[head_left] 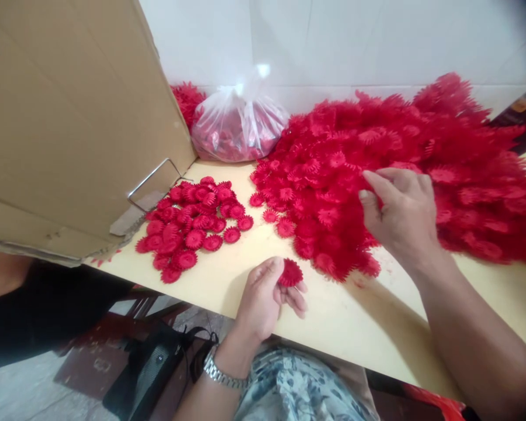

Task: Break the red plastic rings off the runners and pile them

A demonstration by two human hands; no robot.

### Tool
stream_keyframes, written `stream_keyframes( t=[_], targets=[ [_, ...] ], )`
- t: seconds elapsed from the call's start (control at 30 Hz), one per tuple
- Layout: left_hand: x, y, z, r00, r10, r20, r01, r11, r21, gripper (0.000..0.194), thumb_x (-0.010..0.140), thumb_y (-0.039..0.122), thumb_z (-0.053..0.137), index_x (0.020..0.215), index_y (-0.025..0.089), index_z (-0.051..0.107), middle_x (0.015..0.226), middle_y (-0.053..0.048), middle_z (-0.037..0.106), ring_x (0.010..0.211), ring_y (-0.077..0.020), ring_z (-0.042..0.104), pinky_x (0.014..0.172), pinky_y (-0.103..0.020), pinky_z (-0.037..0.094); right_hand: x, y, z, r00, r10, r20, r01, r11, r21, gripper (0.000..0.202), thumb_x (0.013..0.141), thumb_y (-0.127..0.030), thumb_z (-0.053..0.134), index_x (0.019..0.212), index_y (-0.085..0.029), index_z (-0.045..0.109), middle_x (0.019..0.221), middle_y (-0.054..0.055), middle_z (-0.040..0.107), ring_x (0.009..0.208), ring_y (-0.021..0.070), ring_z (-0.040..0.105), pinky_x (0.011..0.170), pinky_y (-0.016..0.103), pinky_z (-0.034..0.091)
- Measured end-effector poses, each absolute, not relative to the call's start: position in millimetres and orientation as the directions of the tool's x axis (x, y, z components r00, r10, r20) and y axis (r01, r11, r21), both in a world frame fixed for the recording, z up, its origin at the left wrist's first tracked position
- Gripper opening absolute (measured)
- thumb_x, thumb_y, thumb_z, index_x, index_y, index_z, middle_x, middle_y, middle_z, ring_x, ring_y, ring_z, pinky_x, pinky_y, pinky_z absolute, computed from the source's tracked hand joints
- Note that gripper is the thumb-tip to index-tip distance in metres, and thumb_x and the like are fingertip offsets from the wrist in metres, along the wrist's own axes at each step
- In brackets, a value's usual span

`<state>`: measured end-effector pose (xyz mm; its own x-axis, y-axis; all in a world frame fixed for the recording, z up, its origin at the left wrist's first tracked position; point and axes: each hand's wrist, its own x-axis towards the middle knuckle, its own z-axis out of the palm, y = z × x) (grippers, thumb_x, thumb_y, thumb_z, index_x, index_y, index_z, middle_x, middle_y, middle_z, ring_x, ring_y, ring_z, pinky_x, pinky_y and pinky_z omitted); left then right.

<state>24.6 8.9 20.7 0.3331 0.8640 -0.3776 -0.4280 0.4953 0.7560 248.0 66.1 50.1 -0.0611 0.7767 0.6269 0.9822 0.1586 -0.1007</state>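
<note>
Near the table's front edge my left hand (265, 295) holds a red toothed disc (290, 273) between thumb and fingers. My right hand (401, 216) hovers over the large heap of red toothed pieces (333, 175), its thumb and index fingertips a little apart; no piece can be made out between them. Left of my left hand lies a smaller pile of red toothed discs (195, 222) on the pale yellow table (232, 263).
A tied clear plastic bag (241, 126) of red pieces stands against the wall. At the left rises a big cardboard sheet (79, 117) with a bent metal wire (149, 184) by it. Part of another person, in black (39, 310), shows at the lower left.
</note>
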Motion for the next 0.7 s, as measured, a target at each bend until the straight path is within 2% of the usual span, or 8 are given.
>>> stream_keyframes(
  t=[0.07, 0.17, 0.3, 0.4, 0.47, 0.57, 0.63, 0.7],
  targets=[
    [24, 11, 22, 0.361, 0.853, -0.377, -0.441, 0.513, 0.737, 0.028, 0.072, 0.039, 0.064, 0.067, 0.014, 0.053, 0.055, -0.001, 0.061, 0.037, -0.0122, 0.056, 0.034, -0.022, 0.045, 252, 67, 46, -0.089, 0.784, 0.615, 0.988, 0.147, -0.044, 0.035, 0.089, -0.031, 0.040, 0.119, -0.021, 0.056, 0.120, 0.016, 0.054, 0.106, 0.0381, 0.051, 0.081, 0.056, 0.042],
    [23, 12, 19, 0.312, 0.861, -0.402, -0.415, 0.504, 0.758, 0.021, 0.069, 0.030, 0.066, 0.066, 0.014, 0.052, 0.050, 0.002, 0.059, 0.032, -0.0092, 0.051, 0.029, -0.017, 0.038, 249, 67, 43, -0.139, 0.735, 0.663, 0.976, 0.216, -0.035, 0.032, 0.088, -0.028, 0.046, 0.117, -0.021, 0.058, 0.116, 0.015, 0.059, 0.102, 0.0355, 0.054, 0.078, 0.053, 0.045],
    [24, 9, 14, 0.200, 0.875, -0.440, -0.371, 0.483, 0.793, 0.026, 0.068, 0.034, 0.067, 0.063, 0.016, 0.050, 0.041, 0.006, 0.052, 0.027, -0.0042, 0.039, 0.025, -0.013, 0.026, 241, 65, 47, -0.178, 0.631, 0.755, 0.938, 0.340, -0.063, 0.029, 0.085, -0.021, 0.049, 0.112, -0.017, 0.061, 0.106, 0.015, 0.065, 0.095, 0.0297, 0.060, 0.081, 0.047, 0.047],
    [26, 8, 14, 0.145, 0.882, -0.449, -0.340, 0.470, 0.814, 0.033, 0.066, 0.043, 0.068, 0.061, 0.017, 0.048, 0.038, 0.008, 0.046, 0.027, -0.0031, 0.035, 0.024, -0.012, 0.021, 228, 59, 53, -0.168, 0.574, 0.801, 0.904, 0.414, -0.107, 0.024, 0.084, -0.018, 0.051, 0.104, -0.019, 0.063, 0.096, 0.011, 0.067, 0.086, 0.0255, 0.062, 0.076, 0.042, 0.047],
    [27, 8, 15, 0.114, 0.892, -0.437, -0.304, 0.450, 0.840, 0.039, 0.065, 0.049, 0.068, 0.058, 0.017, 0.046, 0.037, 0.008, 0.043, 0.026, -0.0029, 0.033, 0.024, -0.012, 0.020, 215, 51, 56, -0.189, 0.599, 0.778, 0.833, 0.518, -0.196, 0.017, 0.084, -0.018, 0.053, 0.095, -0.020, 0.064, 0.086, 0.008, 0.067, 0.079, 0.0214, 0.061, 0.070, 0.036, 0.047],
    [28, 9, 17, 0.105, 0.909, -0.404, -0.243, 0.418, 0.875, 0.046, 0.065, 0.058, 0.065, 0.054, 0.017, 0.046, 0.034, 0.008, 0.040, 0.025, -0.0029, 0.030, 0.024, -0.013, 0.019, 192, 39, 56, -0.354, 0.729, 0.586, 0.578, 0.663, -0.476, 0.009, 0.085, -0.023, 0.055, 0.084, -0.018, 0.062, 0.077, 0.005, 0.063, 0.073, 0.0157, 0.058, 0.063, 0.027, 0.046],
    [29, 10, 17, 0.107, 0.919, -0.380, -0.217, 0.395, 0.893, 0.051, 0.067, 0.063, 0.059, 0.052, 0.016, 0.047, 0.033, 0.007, 0.038, 0.026, -0.0035, 0.031, 0.024, -0.014, 0.019, 180, 33, 53, -0.476, 0.767, 0.431, 0.449, 0.633, -0.631, 0.013, 0.085, -0.029, 0.055, 0.078, -0.018, 0.057, 0.073, 0.003, 0.059, 0.067, 0.0128, 0.055, 0.057, 0.023, 0.043],
    [29, 11, 16, 0.106, 0.924, -0.368, -0.189, 0.382, 0.905, 0.054, 0.071, 0.065, 0.053, 0.049, 0.016, 0.047, 0.033, 0.006, 0.038, 0.026, -0.0038, 0.031, 0.025, -0.014, 0.019, 172, 30, 50, -0.529, 0.765, 0.367, 0.419, 0.612, -0.671, 0.017, 0.087, -0.027, 0.052, 0.073, -0.017, 0.053, 0.068, 0.001, 0.055, 0.060, 0.0107, 0.050, 0.053, 0.022, 0.040]
  ],
)
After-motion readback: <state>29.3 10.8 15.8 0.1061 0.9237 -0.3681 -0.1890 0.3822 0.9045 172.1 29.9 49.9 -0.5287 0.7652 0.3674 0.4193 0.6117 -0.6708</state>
